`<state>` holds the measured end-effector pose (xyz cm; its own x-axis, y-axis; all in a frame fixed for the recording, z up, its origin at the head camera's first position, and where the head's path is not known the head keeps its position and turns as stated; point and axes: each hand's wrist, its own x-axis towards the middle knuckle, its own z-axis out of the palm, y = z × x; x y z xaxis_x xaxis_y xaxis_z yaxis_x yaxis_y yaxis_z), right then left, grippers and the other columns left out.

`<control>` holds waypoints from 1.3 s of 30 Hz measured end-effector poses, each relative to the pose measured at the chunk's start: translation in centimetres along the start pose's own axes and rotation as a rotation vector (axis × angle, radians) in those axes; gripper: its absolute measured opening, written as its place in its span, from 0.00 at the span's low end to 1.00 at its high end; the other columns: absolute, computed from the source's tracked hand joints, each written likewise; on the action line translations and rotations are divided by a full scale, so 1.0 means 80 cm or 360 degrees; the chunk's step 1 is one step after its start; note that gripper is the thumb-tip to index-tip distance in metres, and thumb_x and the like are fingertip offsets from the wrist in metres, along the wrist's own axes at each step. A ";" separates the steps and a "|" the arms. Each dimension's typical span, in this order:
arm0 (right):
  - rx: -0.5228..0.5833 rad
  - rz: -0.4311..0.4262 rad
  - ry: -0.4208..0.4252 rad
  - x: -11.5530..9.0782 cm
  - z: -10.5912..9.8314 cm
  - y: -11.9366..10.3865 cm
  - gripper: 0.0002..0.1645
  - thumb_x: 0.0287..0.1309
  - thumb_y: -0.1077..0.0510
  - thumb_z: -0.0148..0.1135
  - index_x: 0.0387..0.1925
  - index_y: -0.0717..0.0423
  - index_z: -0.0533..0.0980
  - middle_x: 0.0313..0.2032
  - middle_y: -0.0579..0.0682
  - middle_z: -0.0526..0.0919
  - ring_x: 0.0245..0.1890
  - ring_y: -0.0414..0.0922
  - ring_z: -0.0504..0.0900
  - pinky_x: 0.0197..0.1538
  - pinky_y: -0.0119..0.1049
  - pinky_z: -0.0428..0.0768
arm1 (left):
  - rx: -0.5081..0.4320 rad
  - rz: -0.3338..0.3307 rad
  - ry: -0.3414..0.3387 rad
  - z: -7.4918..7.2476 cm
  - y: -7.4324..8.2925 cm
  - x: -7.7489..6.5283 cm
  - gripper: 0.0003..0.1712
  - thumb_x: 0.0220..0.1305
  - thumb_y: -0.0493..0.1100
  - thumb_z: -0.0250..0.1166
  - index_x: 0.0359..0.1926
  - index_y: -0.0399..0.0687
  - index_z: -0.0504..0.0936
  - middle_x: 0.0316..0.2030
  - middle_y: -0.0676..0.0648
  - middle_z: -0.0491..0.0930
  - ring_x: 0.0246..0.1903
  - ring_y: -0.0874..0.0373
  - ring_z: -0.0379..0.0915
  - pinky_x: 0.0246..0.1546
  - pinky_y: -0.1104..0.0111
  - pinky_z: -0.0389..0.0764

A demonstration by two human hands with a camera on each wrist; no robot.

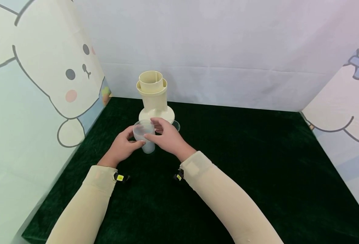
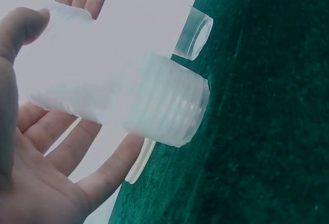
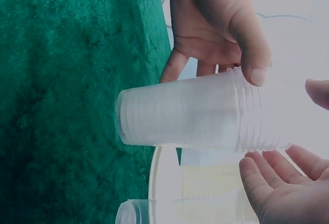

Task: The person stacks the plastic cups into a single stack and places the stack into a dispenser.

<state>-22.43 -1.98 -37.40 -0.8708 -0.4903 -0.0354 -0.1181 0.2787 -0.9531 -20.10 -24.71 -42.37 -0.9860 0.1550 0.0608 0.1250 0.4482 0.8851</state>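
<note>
A stack of clear plastic cups (image 1: 149, 145) is held upright above the table, its nested rims showing as several ridges in the right wrist view. My left hand (image 1: 123, 145) grips the stack from the left, thumb on the near side and fingers (image 2: 72, 136) round the far side. From the right, my right hand (image 1: 170, 139) reaches to the rims. Its fingers (image 3: 272, 175) are nearly straight and touch or almost touch the rim edge, while the thumb stands apart from them. Glare hides the stack's mouth in both wrist views.
Just behind the hands stands a cream plastic holder (image 1: 154, 101) with a round base and an open cylinder top. Another clear cup (image 1: 176, 125) is beside its base, partly behind my right hand. Dark green cloth (image 1: 243, 162) covers the table, with fabric walls (image 1: 228, 51) around it.
</note>
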 end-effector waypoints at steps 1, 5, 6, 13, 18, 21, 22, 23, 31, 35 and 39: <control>0.0003 -0.0003 0.0001 -0.001 0.000 0.000 0.41 0.68 0.47 0.69 0.76 0.48 0.64 0.71 0.47 0.70 0.68 0.46 0.72 0.67 0.43 0.74 | -0.0003 0.0001 0.0000 0.000 0.000 0.000 0.39 0.68 0.52 0.70 0.75 0.51 0.66 0.66 0.42 0.74 0.65 0.42 0.70 0.61 0.42 0.74; 0.0025 -0.0012 0.0008 -0.005 -0.002 0.000 0.37 0.70 0.48 0.66 0.75 0.48 0.64 0.69 0.48 0.72 0.67 0.44 0.73 0.67 0.41 0.73 | -0.0012 -0.0007 -0.0003 0.000 0.001 -0.001 0.40 0.68 0.53 0.70 0.75 0.51 0.65 0.67 0.42 0.73 0.66 0.42 0.69 0.62 0.41 0.73; 0.0030 -0.0008 0.0009 -0.006 -0.003 0.000 0.37 0.71 0.48 0.66 0.75 0.48 0.64 0.69 0.48 0.72 0.67 0.44 0.73 0.67 0.41 0.73 | -0.0010 -0.0010 -0.0002 0.000 0.001 -0.001 0.40 0.68 0.53 0.70 0.76 0.50 0.65 0.67 0.42 0.73 0.66 0.42 0.69 0.62 0.41 0.73; 0.0060 -0.0063 0.0055 -0.011 -0.022 0.000 0.36 0.71 0.48 0.65 0.74 0.48 0.65 0.66 0.47 0.74 0.65 0.43 0.75 0.67 0.43 0.73 | 0.0021 -0.0019 0.0014 0.002 -0.002 0.000 0.41 0.67 0.55 0.71 0.75 0.51 0.66 0.67 0.43 0.73 0.67 0.42 0.68 0.62 0.40 0.73; 0.0080 -0.0141 0.0128 -0.017 -0.038 0.002 0.36 0.70 0.46 0.66 0.73 0.48 0.65 0.64 0.46 0.75 0.65 0.45 0.75 0.67 0.42 0.73 | 0.0005 -0.0040 0.0006 0.001 -0.001 -0.001 0.41 0.67 0.56 0.71 0.75 0.51 0.66 0.67 0.43 0.72 0.67 0.41 0.67 0.63 0.40 0.71; 0.0104 -0.0173 0.0181 -0.019 -0.047 0.004 0.36 0.69 0.46 0.67 0.73 0.48 0.66 0.63 0.46 0.76 0.65 0.47 0.76 0.67 0.42 0.73 | -0.0005 -0.0034 -0.0001 0.001 0.001 -0.001 0.41 0.67 0.55 0.71 0.75 0.51 0.66 0.68 0.44 0.72 0.67 0.42 0.67 0.63 0.40 0.71; 0.0116 -0.0181 0.0195 -0.020 -0.050 0.004 0.37 0.68 0.47 0.68 0.73 0.48 0.66 0.63 0.47 0.76 0.65 0.48 0.76 0.68 0.43 0.73 | -0.0006 -0.0032 -0.0003 0.001 0.002 -0.001 0.41 0.67 0.54 0.71 0.75 0.52 0.66 0.67 0.44 0.72 0.67 0.42 0.67 0.63 0.40 0.71; 0.0120 -0.0188 0.0208 -0.020 -0.052 0.005 0.37 0.68 0.47 0.68 0.73 0.48 0.66 0.63 0.47 0.76 0.65 0.48 0.76 0.68 0.43 0.73 | -0.0007 -0.0034 -0.0005 0.001 0.002 -0.001 0.40 0.67 0.54 0.71 0.75 0.52 0.66 0.67 0.44 0.72 0.67 0.43 0.67 0.63 0.40 0.71; 0.0032 -0.0176 0.0287 -0.025 -0.072 0.013 0.42 0.64 0.42 0.71 0.74 0.46 0.65 0.66 0.47 0.74 0.66 0.42 0.73 0.71 0.44 0.69 | 0.0005 -0.0063 -0.0011 0.000 0.004 -0.001 0.41 0.67 0.54 0.71 0.75 0.51 0.65 0.68 0.43 0.71 0.68 0.42 0.66 0.64 0.40 0.70; -0.0022 -0.0142 0.0295 -0.027 -0.078 0.016 0.45 0.62 0.37 0.71 0.74 0.44 0.65 0.67 0.48 0.74 0.67 0.43 0.72 0.72 0.44 0.67 | 0.0020 -0.0065 -0.0008 0.000 0.004 -0.001 0.41 0.67 0.55 0.71 0.75 0.51 0.65 0.68 0.43 0.71 0.69 0.41 0.66 0.65 0.39 0.68; -0.0027 -0.0130 0.0303 -0.029 -0.082 0.020 0.46 0.61 0.35 0.71 0.74 0.44 0.64 0.67 0.47 0.74 0.67 0.42 0.71 0.72 0.43 0.67 | 0.0024 -0.0056 -0.0007 0.001 0.002 0.000 0.42 0.67 0.55 0.71 0.75 0.50 0.65 0.69 0.42 0.71 0.69 0.41 0.65 0.65 0.38 0.68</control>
<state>-23.70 5.04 -36.89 -0.9323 -0.3474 0.1010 -0.1989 0.2588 -0.9452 -20.06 -24.59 -42.28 -0.9894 0.1428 0.0275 0.0918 0.4668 0.8796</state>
